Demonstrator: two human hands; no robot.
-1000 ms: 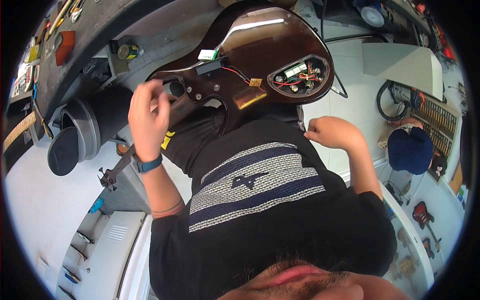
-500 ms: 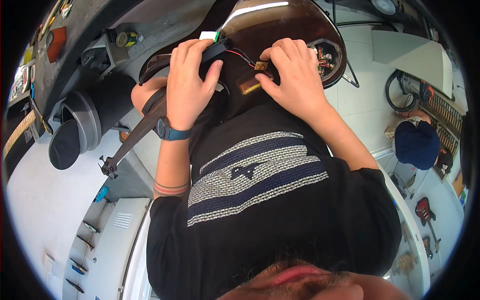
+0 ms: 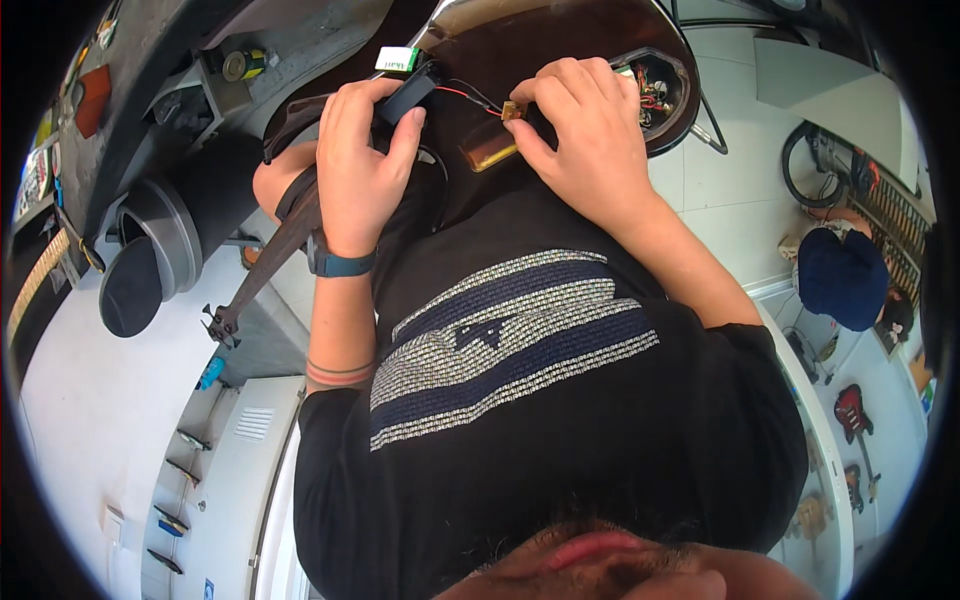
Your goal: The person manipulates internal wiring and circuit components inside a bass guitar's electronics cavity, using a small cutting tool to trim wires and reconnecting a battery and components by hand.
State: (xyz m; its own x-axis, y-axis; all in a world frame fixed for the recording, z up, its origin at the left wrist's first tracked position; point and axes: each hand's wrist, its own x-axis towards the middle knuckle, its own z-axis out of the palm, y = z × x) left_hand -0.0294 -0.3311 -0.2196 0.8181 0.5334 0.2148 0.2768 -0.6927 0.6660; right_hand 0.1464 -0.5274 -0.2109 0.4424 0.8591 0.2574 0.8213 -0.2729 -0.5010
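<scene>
Two hands held a small black box and a little brown board over the back of a dark guitar.
The left hand (image 3: 358, 185) had its thumb and fingers narrowed on the black box (image 3: 408, 97), while the right hand (image 3: 592, 140) pinched the brown board (image 3: 513, 111) between thumb and forefinger. Thin red and black wires (image 3: 462, 92) ran between the two pieces. The guitar (image 3: 540, 40) lay back up in front of the person's shirt (image 3: 560, 440), its neck (image 3: 275, 250) slanting down past the left wrist. Just beyond the black box sat a green-and-white battery (image 3: 398, 59). Near the right hand, an uncovered hollow (image 3: 662, 95) showed tangled wiring.
</scene>
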